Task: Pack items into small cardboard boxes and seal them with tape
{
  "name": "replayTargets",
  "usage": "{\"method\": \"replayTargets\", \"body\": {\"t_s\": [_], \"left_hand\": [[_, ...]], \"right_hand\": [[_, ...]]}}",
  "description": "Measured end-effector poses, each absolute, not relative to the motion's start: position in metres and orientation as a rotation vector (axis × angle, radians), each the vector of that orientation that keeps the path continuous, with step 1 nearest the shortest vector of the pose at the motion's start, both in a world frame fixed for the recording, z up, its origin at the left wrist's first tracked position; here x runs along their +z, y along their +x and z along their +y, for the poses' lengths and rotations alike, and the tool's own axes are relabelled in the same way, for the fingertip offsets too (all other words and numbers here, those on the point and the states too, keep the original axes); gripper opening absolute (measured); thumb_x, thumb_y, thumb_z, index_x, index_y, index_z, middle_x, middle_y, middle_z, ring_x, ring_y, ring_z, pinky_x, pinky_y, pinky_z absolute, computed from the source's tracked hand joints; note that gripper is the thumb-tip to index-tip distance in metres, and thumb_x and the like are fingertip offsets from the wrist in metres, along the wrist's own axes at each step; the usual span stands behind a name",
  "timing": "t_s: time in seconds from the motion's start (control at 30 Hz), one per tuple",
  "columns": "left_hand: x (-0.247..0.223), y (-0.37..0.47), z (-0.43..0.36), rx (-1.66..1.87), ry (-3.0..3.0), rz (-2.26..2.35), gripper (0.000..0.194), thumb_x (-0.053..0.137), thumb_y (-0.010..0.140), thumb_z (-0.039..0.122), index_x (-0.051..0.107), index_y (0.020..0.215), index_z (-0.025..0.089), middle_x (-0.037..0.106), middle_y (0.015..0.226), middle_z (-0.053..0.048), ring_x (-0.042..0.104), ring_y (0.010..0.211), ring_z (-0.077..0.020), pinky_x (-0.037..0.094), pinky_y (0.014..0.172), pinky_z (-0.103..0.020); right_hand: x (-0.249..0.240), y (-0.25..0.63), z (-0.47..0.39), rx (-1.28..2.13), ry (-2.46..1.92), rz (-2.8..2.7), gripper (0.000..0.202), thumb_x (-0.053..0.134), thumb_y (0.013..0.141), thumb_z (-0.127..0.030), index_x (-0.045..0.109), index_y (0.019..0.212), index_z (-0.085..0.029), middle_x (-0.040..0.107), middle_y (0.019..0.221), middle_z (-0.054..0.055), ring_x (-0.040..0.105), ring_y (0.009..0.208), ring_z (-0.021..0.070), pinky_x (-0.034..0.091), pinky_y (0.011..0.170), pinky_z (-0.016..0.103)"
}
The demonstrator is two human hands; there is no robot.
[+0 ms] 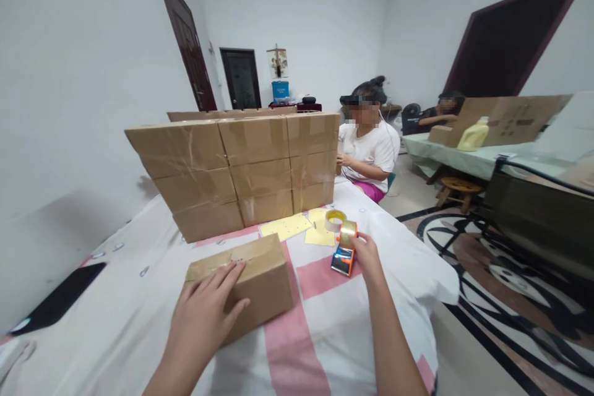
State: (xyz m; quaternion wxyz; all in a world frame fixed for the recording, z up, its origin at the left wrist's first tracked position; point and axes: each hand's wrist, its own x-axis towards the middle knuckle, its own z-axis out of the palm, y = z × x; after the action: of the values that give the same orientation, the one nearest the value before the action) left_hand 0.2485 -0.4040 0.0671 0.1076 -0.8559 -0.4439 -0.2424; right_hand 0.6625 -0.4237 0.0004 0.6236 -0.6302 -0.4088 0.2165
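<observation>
A brown cardboard box (266,288) lies on the cloth-covered table in front of me. My left hand (211,300) rests flat on its top and near side, fingers stretched out. To the right of the box, my right hand (366,253) grips an orange and blue tape dispenser (344,250) loaded with a roll of clear tape. The dispenser is at the table surface, apart from the box. Just behind it is a loose roll of tape (335,220) with a yellow core, beside yellow paper sheets (286,228).
A wall of stacked, taped cardboard boxes (260,167) stands across the back of the table (343,334). Behind its right end sits a person in a white shirt (374,145). A dark flat object (62,297) lies at left. Another table (515,158) holds a yellow bottle (474,135).
</observation>
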Motion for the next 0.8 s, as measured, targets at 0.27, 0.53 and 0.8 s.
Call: {"method": "replayTargets", "body": {"t_s": [0.27,0.53,0.8], "left_hand": [[0.051,0.251,-0.367,-0.795,-2.485,-1.276,0.053,0.058,0.089,0.040,0.053,0.142,0.031,0.060,0.145,-0.005,0.058,0.130,-0.0303,0.035,0.106,-0.045],[0.092,0.301,-0.398,-1.068,-2.472,-1.216,0.050,0.048,0.096,0.053,0.058,0.132,0.021,0.067,0.133,-0.014,0.053,0.130,-0.0345,0.023,0.115,-0.057],[0.079,0.436,-0.416,-1.115,-3.063,-1.268,0.036,0.060,0.091,0.050,0.069,0.115,0.024,0.061,0.105,-0.008,0.059,0.104,-0.0263,0.048,0.087,-0.038]], "right_hand": [[-0.004,0.648,-0.415,0.521,-1.401,-0.836,0.046,0.075,0.070,-0.049,0.068,0.099,-0.014,0.078,0.095,0.013,0.074,0.089,0.0311,0.060,0.077,0.040],[0.001,0.629,-0.408,0.377,-1.361,-0.766,0.046,0.067,0.080,-0.054,0.068,0.101,-0.013,0.077,0.098,0.013,0.072,0.093,0.0293,0.057,0.083,0.040],[0.022,0.590,-0.424,0.388,-0.971,-0.735,0.042,0.059,0.092,-0.051,0.063,0.120,-0.020,0.074,0.111,0.009,0.070,0.103,0.0261,0.055,0.091,0.039]]}}
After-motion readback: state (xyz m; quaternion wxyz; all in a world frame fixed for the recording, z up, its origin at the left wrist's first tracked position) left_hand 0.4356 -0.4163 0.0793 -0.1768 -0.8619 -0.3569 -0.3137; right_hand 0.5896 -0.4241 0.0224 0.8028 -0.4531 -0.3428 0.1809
